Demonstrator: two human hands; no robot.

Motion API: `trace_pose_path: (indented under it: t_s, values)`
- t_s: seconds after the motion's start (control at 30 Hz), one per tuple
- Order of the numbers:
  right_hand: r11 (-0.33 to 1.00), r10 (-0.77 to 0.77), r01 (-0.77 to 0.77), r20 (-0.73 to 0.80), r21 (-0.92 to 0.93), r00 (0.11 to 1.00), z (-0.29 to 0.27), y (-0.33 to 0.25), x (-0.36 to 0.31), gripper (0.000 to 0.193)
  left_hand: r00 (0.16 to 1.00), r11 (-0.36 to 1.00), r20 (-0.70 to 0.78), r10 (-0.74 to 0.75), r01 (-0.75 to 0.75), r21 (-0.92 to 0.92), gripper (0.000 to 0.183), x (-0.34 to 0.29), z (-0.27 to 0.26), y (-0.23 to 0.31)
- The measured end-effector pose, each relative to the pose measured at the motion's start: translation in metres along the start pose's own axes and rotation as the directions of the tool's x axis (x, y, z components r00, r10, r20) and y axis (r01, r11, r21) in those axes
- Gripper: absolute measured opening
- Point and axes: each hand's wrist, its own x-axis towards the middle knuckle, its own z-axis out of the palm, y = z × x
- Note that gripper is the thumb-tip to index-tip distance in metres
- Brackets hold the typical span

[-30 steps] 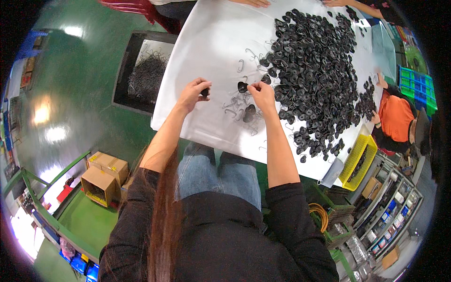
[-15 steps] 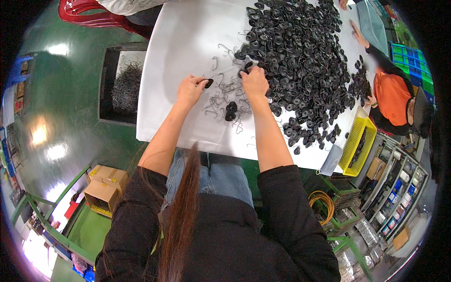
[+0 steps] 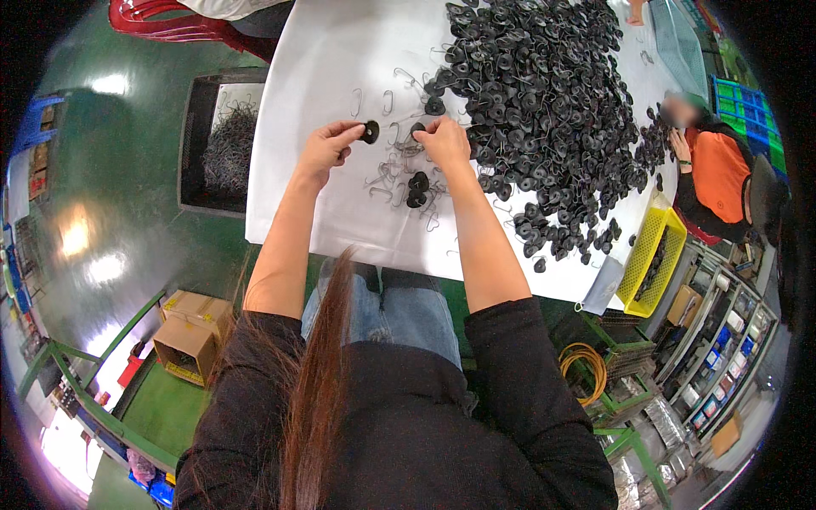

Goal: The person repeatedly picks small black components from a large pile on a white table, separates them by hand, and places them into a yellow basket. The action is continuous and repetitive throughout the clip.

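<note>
My left hand (image 3: 326, 151) pinches a round black disc (image 3: 371, 132) with a small pale spot at its middle, held just over the white table. Close by, my right hand (image 3: 447, 144) has its thumb and fingers closed on another small black disc (image 3: 417, 130). Between and below both hands lie loose bent wire hooks (image 3: 384, 180), with two black discs (image 3: 417, 189) among them. Another black disc (image 3: 434, 106) rests beyond my right hand. Two separate hooks, one of them a wire hook (image 3: 357, 103), lie beyond my left hand.
A large heap of black discs with hooks (image 3: 544, 110) covers the right of the white table (image 3: 293, 183). A yellow basket (image 3: 653, 263) sits at its right edge, near a co-worker in an orange vest (image 3: 718, 174). A dark crate (image 3: 189, 170) of wire hooks stands left; a red chair (image 3: 161, 24) is far left.
My left hand has moved slightly left and away, its disc turned face-on. My right hand has come left. Another hook lies beyond my left hand. The co-worker has drawn an arm back.
</note>
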Motion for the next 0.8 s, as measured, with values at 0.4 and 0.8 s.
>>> trace_pose_path:
  t_s: [0.4,0.8]
  values:
    - [0.799,0.025,-0.074,0.089,0.596,0.996,-0.026,0.050,-0.023,0.032,0.934,0.680,-0.207,0.292,-0.050,0.732,0.020,-0.007,-0.030,-0.015]
    - [0.968,0.154,-0.146,-0.022,0.205,0.988,-0.018,0.023,0.026,0.037,0.931,0.980,0.363,-0.039,0.106,-0.166,0.031,-0.011,-0.065,-0.012]
